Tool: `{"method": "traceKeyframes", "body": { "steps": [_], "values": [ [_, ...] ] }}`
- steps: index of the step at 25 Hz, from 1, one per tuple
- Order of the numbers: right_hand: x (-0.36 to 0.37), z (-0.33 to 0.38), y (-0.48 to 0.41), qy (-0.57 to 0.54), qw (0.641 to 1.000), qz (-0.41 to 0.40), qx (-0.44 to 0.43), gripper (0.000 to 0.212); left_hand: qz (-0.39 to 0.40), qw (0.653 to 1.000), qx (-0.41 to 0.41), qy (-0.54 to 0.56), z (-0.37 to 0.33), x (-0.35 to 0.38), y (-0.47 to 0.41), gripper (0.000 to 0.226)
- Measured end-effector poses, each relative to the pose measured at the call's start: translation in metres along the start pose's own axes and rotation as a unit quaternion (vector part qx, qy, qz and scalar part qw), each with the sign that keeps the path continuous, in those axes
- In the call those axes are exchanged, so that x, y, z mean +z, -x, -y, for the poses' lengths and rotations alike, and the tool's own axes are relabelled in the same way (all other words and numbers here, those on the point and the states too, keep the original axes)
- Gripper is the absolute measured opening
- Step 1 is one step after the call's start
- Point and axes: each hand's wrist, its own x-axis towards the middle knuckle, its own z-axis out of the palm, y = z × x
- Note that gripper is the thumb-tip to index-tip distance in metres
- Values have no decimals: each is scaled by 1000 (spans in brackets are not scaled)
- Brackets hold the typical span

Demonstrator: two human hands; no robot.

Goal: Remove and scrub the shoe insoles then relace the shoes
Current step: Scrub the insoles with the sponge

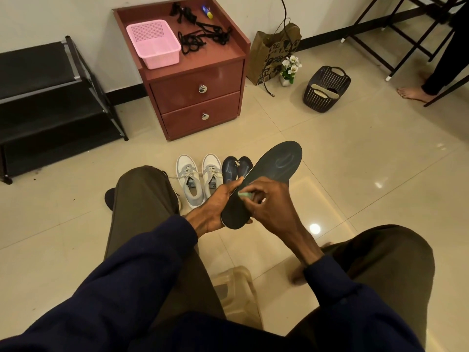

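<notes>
Seated person, head view. The left hand (214, 208) grips the heel end of a dark insole (275, 167) from below, with the thumb laid along its near edge and the other fingers curled beneath it. The insole is held in the air between the knees, above the tiled floor (355, 174), with its toe end tilted up and away. The right hand (272, 199) has its fingers pressed together, pinching a small green object (245, 195) against the upper face of the insole; what kind of object it is cannot be told. On the floor beyond the hands stands a pair of grey-and-white shoes (194, 184), laced, with two dark pieces (236, 168) just beside them, shoes or insoles, cannot be told. A red drawer cabinet (200, 97) against the wall carries a pink basket (154, 44) and loose black laces (200, 39). To the right, a dark basket (326, 82) holds pale insoles.
</notes>
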Motion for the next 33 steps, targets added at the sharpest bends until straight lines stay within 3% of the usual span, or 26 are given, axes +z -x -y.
{"method": "traceKeyframes", "body": {
  "steps": [2,6,10,15,19,20,24,25,28,29,33],
  "values": [
    [-2,4,-1,-9,999,43,1,13,-8,1000,-5,-6,2,-1,-1,46],
    [-13,-14,-14,79,990,-102,51,16,14,999,-34,-21,2,-2,-5,59],
    [-6,-2,-1,-10,998,49,28,12,-5,999,-28,-25,4,-1,-5,51],
    [-14,-21,-11,95,989,-84,74,16,18,999,-41,-29,1,-3,-7,60],
    [-10,-7,1,-24,992,115,54,12,-7,998,-34,-45,3,0,-3,53],
    [-11,-8,-2,-19,992,107,61,12,-7,998,-32,-46,3,0,-4,54],
    [-19,-22,-10,112,988,-86,67,16,30,998,-35,-43,0,-1,-6,61],
    [-16,-20,-7,97,991,-72,55,15,20,998,-37,-46,0,0,-5,60],
    [-7,-5,2,-40,993,99,50,13,-4,998,-34,-44,2,-1,-3,51],
    [-7,-4,1,-55,991,106,54,13,-6,999,-29,-43,2,-1,-2,50],
    [-13,-22,-9,48,988,-127,69,14,25,999,-37,-25,1,-2,-7,62]
  ]
}}
